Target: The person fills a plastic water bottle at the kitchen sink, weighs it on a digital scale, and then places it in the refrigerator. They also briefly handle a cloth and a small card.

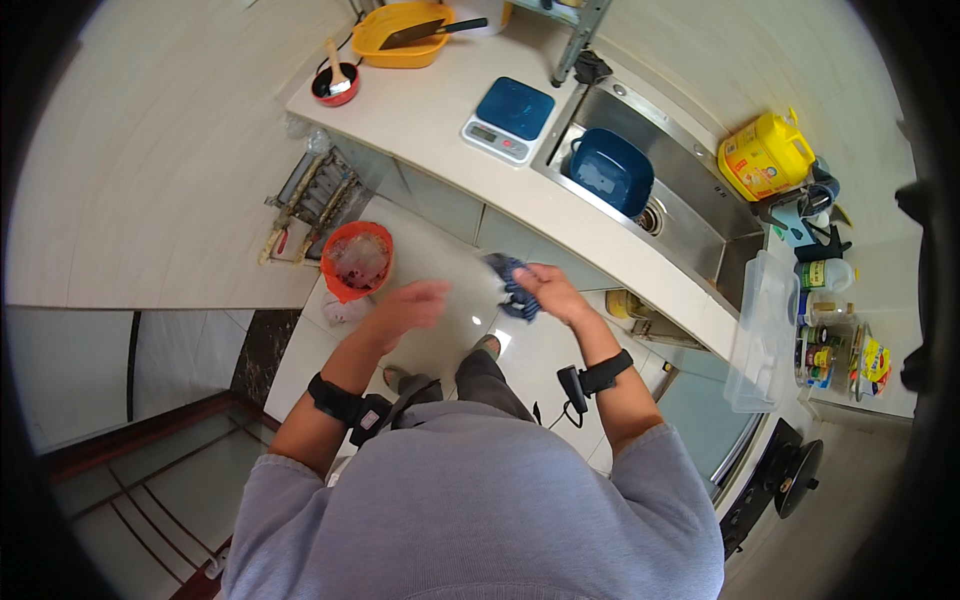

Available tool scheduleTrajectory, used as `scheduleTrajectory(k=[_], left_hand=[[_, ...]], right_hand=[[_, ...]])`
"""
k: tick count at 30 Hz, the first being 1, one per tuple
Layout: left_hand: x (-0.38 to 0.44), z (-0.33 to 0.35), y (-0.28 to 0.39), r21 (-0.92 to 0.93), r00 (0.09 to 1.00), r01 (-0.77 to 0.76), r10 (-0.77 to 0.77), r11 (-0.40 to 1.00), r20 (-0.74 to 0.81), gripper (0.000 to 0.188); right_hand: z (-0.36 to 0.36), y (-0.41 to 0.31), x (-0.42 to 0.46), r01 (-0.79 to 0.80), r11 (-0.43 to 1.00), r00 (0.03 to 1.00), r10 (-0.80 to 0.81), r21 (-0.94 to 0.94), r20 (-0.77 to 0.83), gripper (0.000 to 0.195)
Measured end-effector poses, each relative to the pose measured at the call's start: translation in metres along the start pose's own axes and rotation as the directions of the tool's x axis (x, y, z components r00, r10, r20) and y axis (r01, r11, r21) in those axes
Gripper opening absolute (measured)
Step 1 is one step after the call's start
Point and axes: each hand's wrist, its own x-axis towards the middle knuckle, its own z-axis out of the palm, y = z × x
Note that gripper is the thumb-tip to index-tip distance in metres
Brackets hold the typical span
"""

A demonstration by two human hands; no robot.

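My right hand (553, 291) grips a crumpled dark blue patterned cloth (516, 294), which hangs over the floor in front of the counter. My left hand (409, 311) is in the air with nothing visible in it; motion blurs its fingers. Below and beyond that hand stands an orange-red bin (358, 259) holding a clear plastic bag and scraps. On the counter ahead lies a kitchen scale (510, 118) with a blue platform. A dark blue basin (611, 171) sits in the stainless steel sink (694, 214).
At the far end are a yellow basin (409, 45) with a cleaver (420, 34) across it and a small red bowl (335, 84) with a brush. A yellow jug (765, 157), bottles (823, 275) and a clear plastic container (761, 337) line the right side, near a gas stove (757, 487).
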Motion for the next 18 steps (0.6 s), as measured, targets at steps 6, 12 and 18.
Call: scheduleTrajectory(k=[6, 12, 18], left_hand=[[-0.034, -0.039, -0.024, -0.175, 0.976, -0.215, 0.219, 0.961, 0.002, 0.031], [-0.098, -0.091, -0.029, -0.335, 0.931, -0.304, 0.202, 0.892, -0.305, 0.030], [-0.166, -0.158, -0.045, -0.443, 0.863, -0.442, 0.235, 0.780, -0.448, 0.032]], right_hand=[[0.096, -0.106, -0.008, -0.010, 0.993, 0.896, -0.044, 0.120, 0.441, 0.031], [0.181, -0.147, 0.012, 0.053, 0.998, 0.953, -0.061, 0.034, 0.297, 0.018], [0.277, -0.168, 0.041, 0.029, 0.965, 0.893, -0.143, 0.261, 0.428, 0.024]])
